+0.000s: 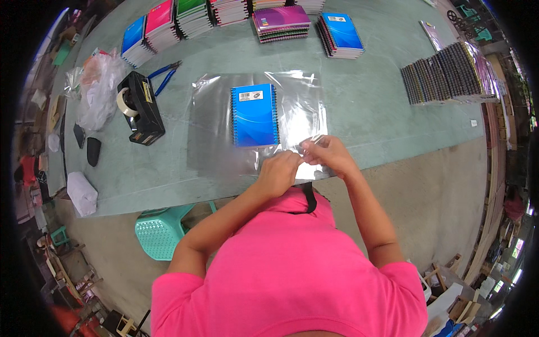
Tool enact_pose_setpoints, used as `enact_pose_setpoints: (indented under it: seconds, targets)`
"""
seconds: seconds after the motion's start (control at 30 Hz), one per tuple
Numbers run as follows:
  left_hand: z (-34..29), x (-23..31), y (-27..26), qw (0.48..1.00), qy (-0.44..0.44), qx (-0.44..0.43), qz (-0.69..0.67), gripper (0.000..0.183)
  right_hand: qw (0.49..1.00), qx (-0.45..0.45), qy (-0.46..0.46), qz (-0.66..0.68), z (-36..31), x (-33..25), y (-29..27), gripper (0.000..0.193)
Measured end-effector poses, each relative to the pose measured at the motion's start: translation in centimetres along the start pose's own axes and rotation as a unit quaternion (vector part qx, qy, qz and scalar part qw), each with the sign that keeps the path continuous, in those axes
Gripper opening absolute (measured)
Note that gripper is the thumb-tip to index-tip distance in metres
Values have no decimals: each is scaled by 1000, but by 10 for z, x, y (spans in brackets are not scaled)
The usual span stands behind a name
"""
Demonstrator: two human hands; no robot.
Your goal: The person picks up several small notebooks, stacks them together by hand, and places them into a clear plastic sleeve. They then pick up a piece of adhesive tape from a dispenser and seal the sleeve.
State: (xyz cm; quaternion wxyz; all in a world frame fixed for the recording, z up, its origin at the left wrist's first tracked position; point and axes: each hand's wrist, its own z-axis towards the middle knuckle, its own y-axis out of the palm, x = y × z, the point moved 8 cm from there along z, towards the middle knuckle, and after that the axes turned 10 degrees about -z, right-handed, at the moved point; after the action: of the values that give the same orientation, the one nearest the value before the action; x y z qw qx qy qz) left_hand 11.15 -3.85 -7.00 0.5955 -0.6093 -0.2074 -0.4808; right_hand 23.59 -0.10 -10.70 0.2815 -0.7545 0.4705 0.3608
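Observation:
A blue spiral-bound notebook (255,121) lies cover up on a clear plastic sheet (210,135) spread over the table. At the sheet's near edge, just below the notebook's lower right corner, my left hand (279,174) is closed with its fingertips on the plastic. My right hand (332,156) pinches the same edge slightly farther right, thumb and forefinger together. The two hands nearly touch. Glare on the film blurs its exact folds there.
Left of the sheet sit a black tape dispenser (147,112), blue-handled pliers (166,77) and a crumpled plastic bag (104,84). Notebook stacks (281,23) line the far side. A long notebook row (443,76) stands at the right. A green stool (161,233) is below the near edge.

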Motion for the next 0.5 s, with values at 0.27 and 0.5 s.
enact_pose_setpoints:
  seconds: [0.27, 0.5]
  targets:
    - [-11, 5, -24, 993, -27, 50, -107, 10, 995, -3, -73, -71, -15, -36, 3, 22]
    - [-3, -1, -36, 972, -121, 43, -198, 25, 991, -63, -63, 97, -1, -10, 33, 18]
